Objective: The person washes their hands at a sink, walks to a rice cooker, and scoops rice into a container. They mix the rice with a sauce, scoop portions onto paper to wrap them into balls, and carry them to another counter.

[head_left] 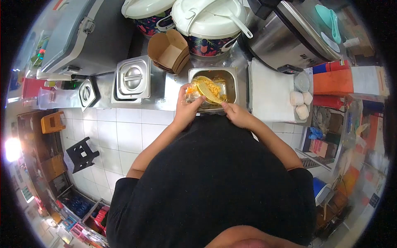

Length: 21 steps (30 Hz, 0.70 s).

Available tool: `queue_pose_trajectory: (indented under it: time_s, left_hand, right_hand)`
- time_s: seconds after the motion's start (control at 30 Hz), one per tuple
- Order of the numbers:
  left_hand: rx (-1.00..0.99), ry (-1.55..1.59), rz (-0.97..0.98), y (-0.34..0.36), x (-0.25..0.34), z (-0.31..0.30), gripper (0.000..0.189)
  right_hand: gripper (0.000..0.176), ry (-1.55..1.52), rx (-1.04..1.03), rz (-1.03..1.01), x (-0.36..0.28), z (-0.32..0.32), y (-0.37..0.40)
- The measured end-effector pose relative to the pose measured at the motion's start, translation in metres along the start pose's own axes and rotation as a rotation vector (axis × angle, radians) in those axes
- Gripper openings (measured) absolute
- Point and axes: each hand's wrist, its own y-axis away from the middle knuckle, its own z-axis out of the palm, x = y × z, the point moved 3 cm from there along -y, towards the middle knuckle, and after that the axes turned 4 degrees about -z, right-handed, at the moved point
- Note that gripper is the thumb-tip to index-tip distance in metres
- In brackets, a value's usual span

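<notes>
Over a steel pan [234, 76] set in the counter, my left hand [187, 106] has its fingers round the left side of what looks like a clear bag or container with yellow-orange chopped food [211, 86]. A yellow ridged piece [205, 91], perhaps a scoop or a shell, lies slanted across the food. Its lower right end is pinched by my right hand [235, 113]. My left thumb touches the same piece near its middle. More food bits stick to the pan's inside. The exact edges of the clear holder are hard to make out.
Behind the pan stand stacked brown paper trays [168, 51] and white-lidded flowered pots [209, 20]. Lidded steel pan [132, 78] and grey cooler [89, 37] are left. Right are a white cloth [269, 93], round white pieces [302, 111] and a large steel cooker [285, 41].
</notes>
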Motion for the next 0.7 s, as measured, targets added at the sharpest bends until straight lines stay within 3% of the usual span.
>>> queue_pose_trajectory:
  time_s: [0.07, 0.37, 0.5, 0.7]
  left_hand:
    - [-0.013, -0.035, -0.002, -0.001, 0.0, -0.002, 0.047]
    - [0.053, 0.025, -0.092, 0.007, 0.0, -0.011, 0.045]
    - [0.051, 0.027, -0.127, 0.008, 0.007, -0.011, 0.043]
    - [0.052, 0.056, -0.189, 0.012, 0.014, -0.003, 0.042]
  right_hand:
    - [0.053, 0.167, 0.034, 0.017, 0.004, -0.001, -0.003]
    - [0.05, 0.254, 0.17, -0.049, 0.007, -0.015, 0.014]
    - [0.049, 0.15, 0.116, 0.023, -0.007, -0.026, 0.024]
    - [0.04, 0.53, 0.122, -0.142, -0.015, -0.014, 0.015]
